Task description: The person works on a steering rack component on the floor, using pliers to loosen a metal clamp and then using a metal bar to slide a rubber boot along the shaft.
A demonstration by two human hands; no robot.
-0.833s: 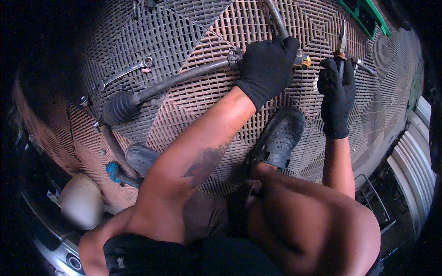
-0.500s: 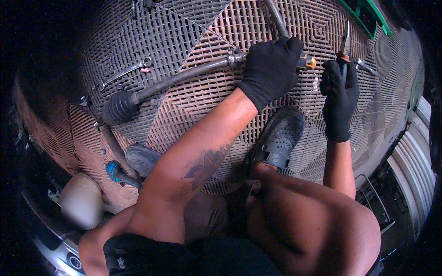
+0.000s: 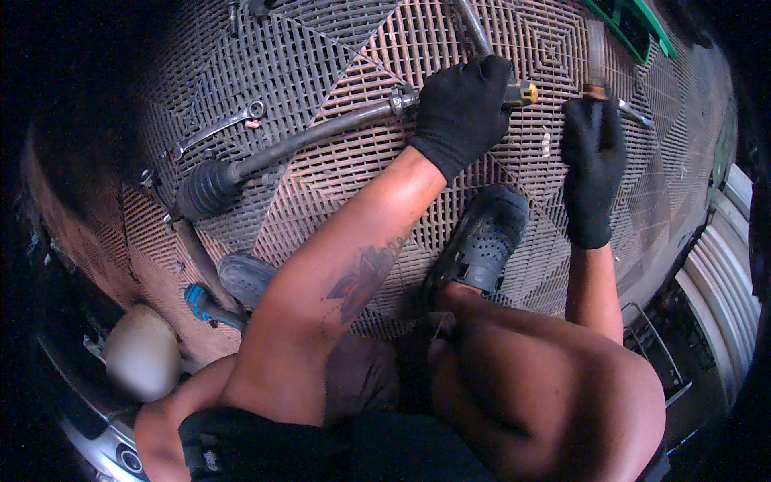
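My left hand, in a black glove, is closed at the inner end of a drive shaft. A yellow-and-black tool handle pokes out on the thumb side of that fist; its other end is hidden. A metal bar runs away from the knuckles. At the shaft's left end sits a black ribbed rubber boot. My right hand, gloved too, is closed on long-nose pliers, raised jaws pointing away from me and smeared by motion.
Interlocking plastic grating tiles cover the floor. A combination wrench lies at left. A blue-and-black tool is beside my left shoe. Another metal tool lies beyond my right hand, below a green frame.
The pliers' jaws have swung a little left and are now blurred. My left hand and the yellow handle have shifted slightly left and up in the picture.
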